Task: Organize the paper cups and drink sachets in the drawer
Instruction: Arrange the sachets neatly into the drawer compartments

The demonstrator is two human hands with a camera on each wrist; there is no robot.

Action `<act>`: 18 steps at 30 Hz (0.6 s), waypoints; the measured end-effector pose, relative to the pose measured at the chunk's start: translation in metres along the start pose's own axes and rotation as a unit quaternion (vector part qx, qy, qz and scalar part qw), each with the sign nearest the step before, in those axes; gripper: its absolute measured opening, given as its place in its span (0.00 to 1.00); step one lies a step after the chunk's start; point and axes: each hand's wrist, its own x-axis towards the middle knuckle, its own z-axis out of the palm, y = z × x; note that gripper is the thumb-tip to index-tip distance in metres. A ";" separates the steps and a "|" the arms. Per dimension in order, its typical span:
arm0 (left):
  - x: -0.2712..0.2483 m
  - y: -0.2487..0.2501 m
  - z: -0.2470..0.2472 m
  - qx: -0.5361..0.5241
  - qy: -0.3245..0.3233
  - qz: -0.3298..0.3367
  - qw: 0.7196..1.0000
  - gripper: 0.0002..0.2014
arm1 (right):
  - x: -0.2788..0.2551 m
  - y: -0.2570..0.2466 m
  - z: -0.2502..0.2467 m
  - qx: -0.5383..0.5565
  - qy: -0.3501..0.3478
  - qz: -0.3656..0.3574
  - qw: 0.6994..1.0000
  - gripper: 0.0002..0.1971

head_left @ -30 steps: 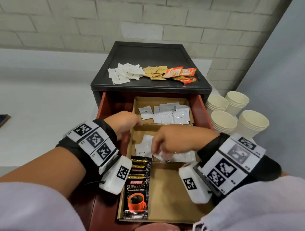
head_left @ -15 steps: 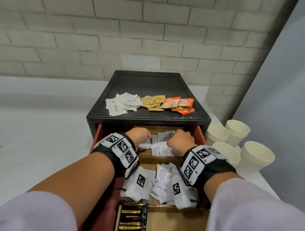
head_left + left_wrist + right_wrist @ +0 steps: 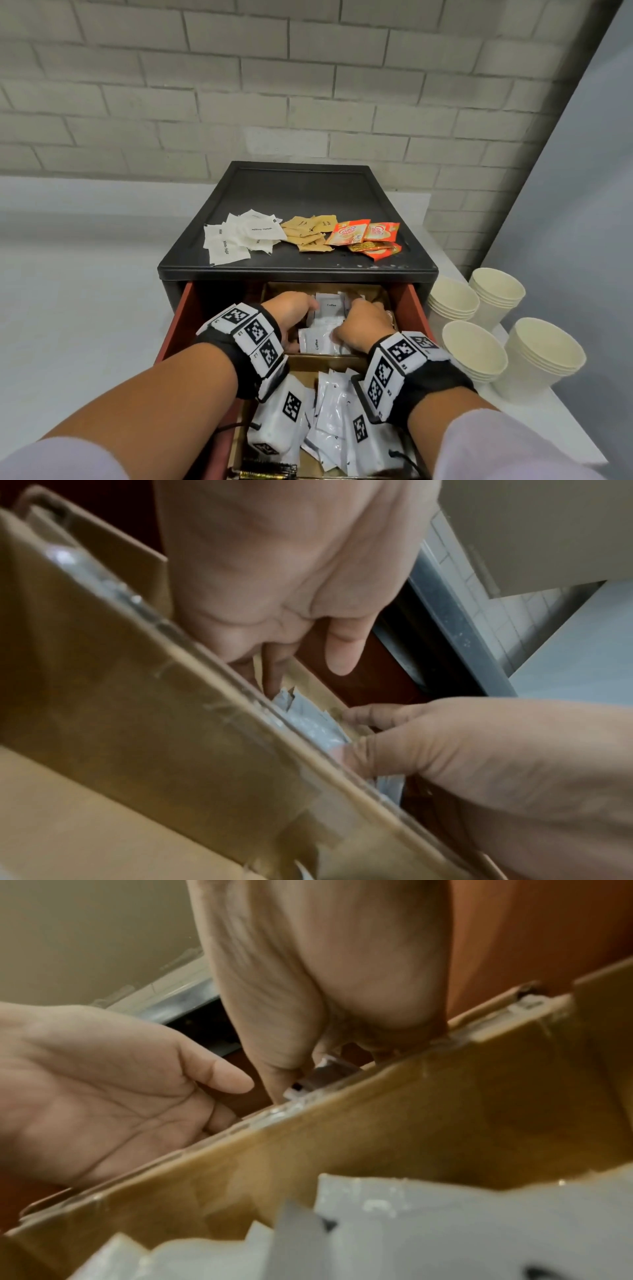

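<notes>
Both hands moved from middle to back compartment; left hand [image 3: 291, 313] open, right hand [image 3: 363, 327] grip unclear.

Both wrist views blurred. Fingertips of left hand [image 3: 291, 310] and right hand [image 3: 363, 325] hidden among white paper coffee sachets [image 3: 325, 329]. Black coffee packets [image 3: 267, 471] cut off at bottom edge.

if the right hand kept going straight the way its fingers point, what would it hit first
Most likely the white coffee sachets in the drawer's back compartment; the right hand already reaches among them. Depth is unclear.
</notes>
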 end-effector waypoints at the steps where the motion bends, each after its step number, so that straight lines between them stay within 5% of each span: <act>1: 0.001 -0.001 0.000 -0.005 -0.004 -0.002 1.000 0.15 | 0.000 0.000 0.002 0.001 0.001 0.004 1.000 0.34; 5: 0.003 0.002 0.003 -0.017 -0.046 -0.023 0.999 0.07 | 0.002 -0.001 0.010 -0.032 -0.059 0.009 0.998 0.50; 9: 0.000 0.005 0.006 -0.010 -0.086 -0.031 0.996 0.10 | 0.006 -0.003 0.012 -0.027 -0.074 -0.015 0.997 0.55; 18: 0.008 0.003 0.004 -0.050 -0.103 -0.031 0.993 0.08 | 0.013 -0.009 0.002 0.122 -0.102 -0.003 0.987 0.36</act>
